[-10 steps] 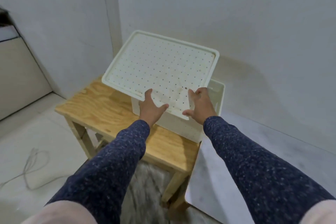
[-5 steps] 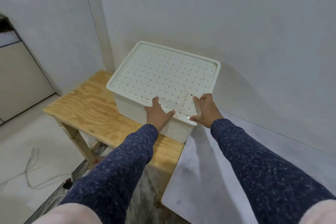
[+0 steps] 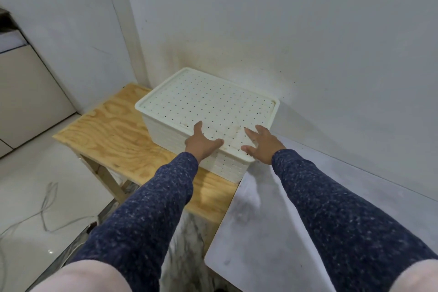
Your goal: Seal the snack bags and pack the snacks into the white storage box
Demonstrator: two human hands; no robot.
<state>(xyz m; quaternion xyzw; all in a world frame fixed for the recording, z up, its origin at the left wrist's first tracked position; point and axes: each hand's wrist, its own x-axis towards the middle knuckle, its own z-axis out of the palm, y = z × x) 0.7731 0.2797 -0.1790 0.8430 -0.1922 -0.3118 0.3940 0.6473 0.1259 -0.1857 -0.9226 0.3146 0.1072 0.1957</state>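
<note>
The white storage box (image 3: 166, 133) stands on a small wooden table (image 3: 113, 135), close to the wall. Its perforated white lid (image 3: 208, 104) lies flat on top and covers the box fully. My left hand (image 3: 201, 143) rests at the lid's near edge with thumb and fingers spread. My right hand (image 3: 262, 143) hovers at the near right corner of the lid, fingers apart, holding nothing. No snack bags are in view; the inside of the box is hidden by the lid.
A grey-white tabletop (image 3: 284, 220) adjoins the wooden table on the right. White walls stand close behind the box. A thin cable (image 3: 45, 206) lies on the glossy floor at the left. A beige cabinet (image 3: 26, 92) stands at the far left.
The lid, held tilted above the open box a second ago, has come down flat onto the box. Both hands have loosened from its near edge, and the view has shifted.
</note>
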